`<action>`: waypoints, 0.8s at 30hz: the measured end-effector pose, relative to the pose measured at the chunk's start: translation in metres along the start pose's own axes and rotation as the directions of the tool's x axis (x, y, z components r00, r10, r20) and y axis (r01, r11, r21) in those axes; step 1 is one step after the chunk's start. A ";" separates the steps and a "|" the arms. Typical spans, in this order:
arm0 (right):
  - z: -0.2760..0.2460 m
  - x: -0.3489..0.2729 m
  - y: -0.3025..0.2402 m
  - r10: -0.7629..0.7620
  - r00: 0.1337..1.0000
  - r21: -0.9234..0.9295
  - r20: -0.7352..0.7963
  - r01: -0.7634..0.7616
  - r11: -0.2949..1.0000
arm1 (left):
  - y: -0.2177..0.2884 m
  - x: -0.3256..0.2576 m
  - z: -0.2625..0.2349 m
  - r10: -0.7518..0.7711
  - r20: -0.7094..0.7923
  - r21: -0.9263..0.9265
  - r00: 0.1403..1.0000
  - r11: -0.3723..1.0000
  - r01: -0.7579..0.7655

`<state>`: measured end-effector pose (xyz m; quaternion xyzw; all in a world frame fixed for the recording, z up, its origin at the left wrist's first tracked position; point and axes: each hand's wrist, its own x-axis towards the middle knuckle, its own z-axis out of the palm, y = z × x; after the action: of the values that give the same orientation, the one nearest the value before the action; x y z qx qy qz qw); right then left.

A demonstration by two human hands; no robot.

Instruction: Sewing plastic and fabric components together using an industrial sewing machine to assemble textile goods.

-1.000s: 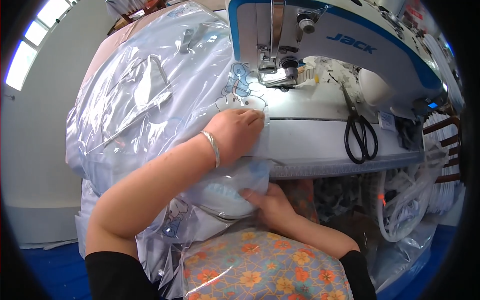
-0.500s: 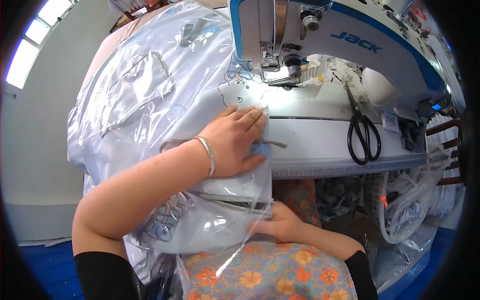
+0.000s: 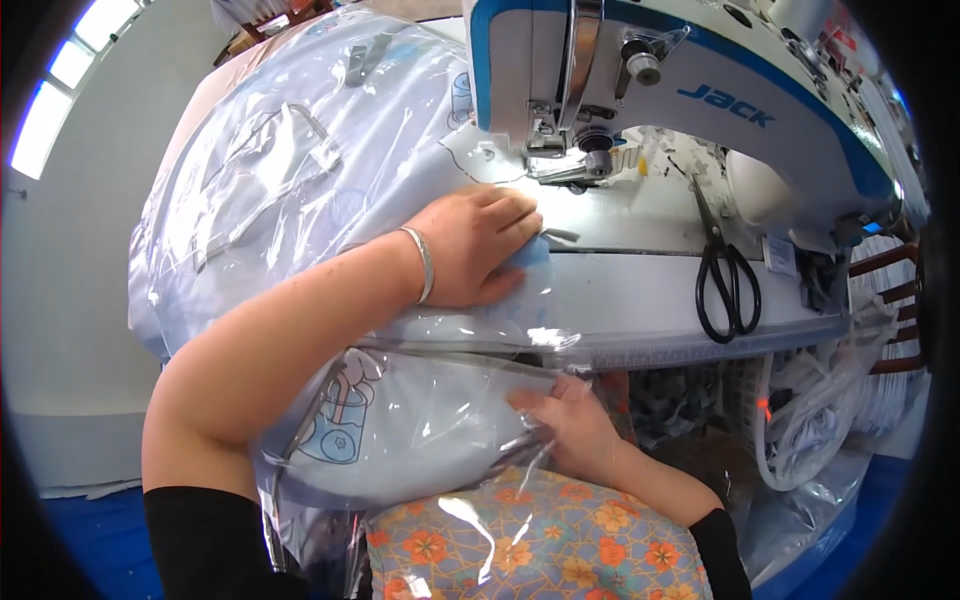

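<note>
The left hand (image 3: 480, 245) is lying flat, fingers released, pressing the clear plastic bag (image 3: 300, 170) onto the worktop (image 3: 640, 300), just at 7 o'clock of the sewing machine (image 3: 680, 100). The right hand (image 3: 570, 425) is pinching the bag's lower edge at 5 o'clock below. Black scissors (image 3: 727, 270) are lying at 3 o'clock.

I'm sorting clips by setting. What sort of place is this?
Probably a sewing workshop or garment factory. An industrial sewing machine stands on a white work table, black scissors lie beside it, and the left hand presses a big clear-plastic-and-fabric piece toward the needle.
</note>
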<state>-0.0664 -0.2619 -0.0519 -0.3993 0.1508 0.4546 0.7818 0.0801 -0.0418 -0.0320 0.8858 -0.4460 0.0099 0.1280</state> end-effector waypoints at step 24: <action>-0.013 -0.011 0.030 0.014 1.000 -0.202 0.024 -0.009 0.979 | 0.014 -0.017 0.003 0.020 0.025 0.070 0.999 0.997 -0.021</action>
<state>-0.0957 -0.2702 -0.0680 -0.4698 0.0963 0.4770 0.7365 0.0583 -0.0370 -0.0344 0.8851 -0.4560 0.0162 0.0913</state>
